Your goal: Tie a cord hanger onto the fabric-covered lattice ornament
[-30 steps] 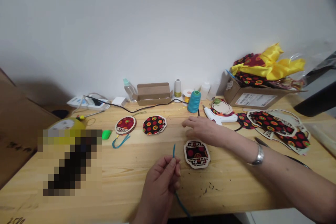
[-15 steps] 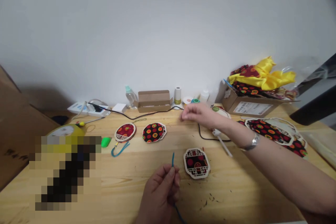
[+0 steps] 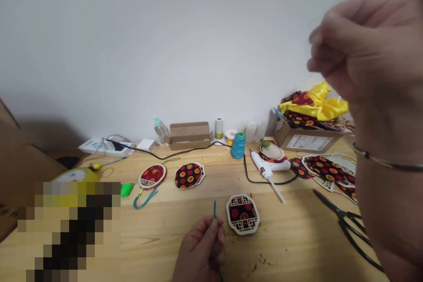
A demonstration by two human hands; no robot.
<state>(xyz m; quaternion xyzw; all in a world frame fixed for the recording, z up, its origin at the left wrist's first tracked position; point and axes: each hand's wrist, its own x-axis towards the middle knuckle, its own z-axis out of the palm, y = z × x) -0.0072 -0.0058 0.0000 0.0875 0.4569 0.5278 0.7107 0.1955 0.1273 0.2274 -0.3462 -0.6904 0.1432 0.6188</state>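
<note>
My left hand [image 3: 203,246] is closed in a pinch on a blue cord [image 3: 214,208], whose short end sticks up above the thumb; more of it hangs below. My right hand [image 3: 360,48] is raised high at the right, close to the camera, fingers pinched together; what they hold, if anything, is too fine to see. Just right of the left hand lies a lattice-framed wooden piece with dark floral fabric [image 3: 243,214]. Farther back stands a teal thread spool [image 3: 238,145]. Black-handled scissors [image 3: 342,218] lie below the right forearm.
A white glue gun [image 3: 269,165] with its black cable [image 3: 194,146] lies behind. An octagonal fabric piece [image 3: 189,175] and a round one [image 3: 152,176] with a blue loop lie left. A cardboard box [image 3: 309,139] of fabric stands back right; a small open box [image 3: 190,136] is by the wall.
My right hand has risen from beside the thread spool up to the right, toward the camera, uncovering spool, glue gun and scissors. The left hand keeps its pinch on the cord.
</note>
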